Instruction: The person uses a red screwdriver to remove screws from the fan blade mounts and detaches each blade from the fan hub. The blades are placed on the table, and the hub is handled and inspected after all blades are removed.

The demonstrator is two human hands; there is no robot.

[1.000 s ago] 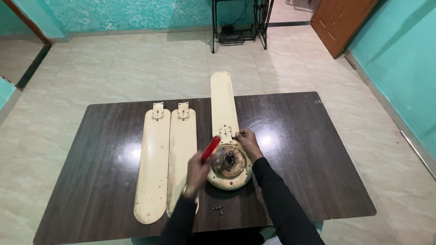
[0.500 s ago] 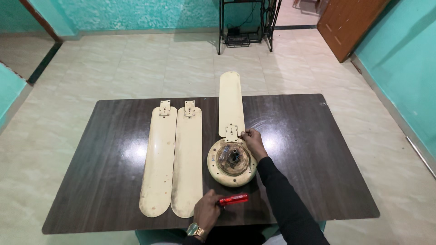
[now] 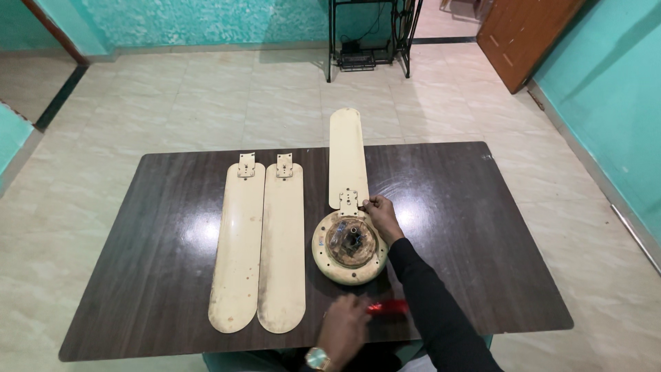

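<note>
the right hand [image 3: 381, 215] sat at the centre of the frame, fingers pinched on the metal bracket [image 3: 349, 202] where the attached fan blade [image 3: 346, 157] met the cream fan motor [image 3: 349, 247]. the left hand [image 3: 344, 324], low in the frame, was blurred over a red-handled screwdriver [image 3: 387, 307] on the dark table [image 3: 482, 227]; whether its fingers gripped it could not be told. two loose blades [image 3: 260, 241] lay side by side left of centre.

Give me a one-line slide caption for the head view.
Right hand steadies a blade bracket at the fan motor; left hand touches a red screwdriver.
</note>
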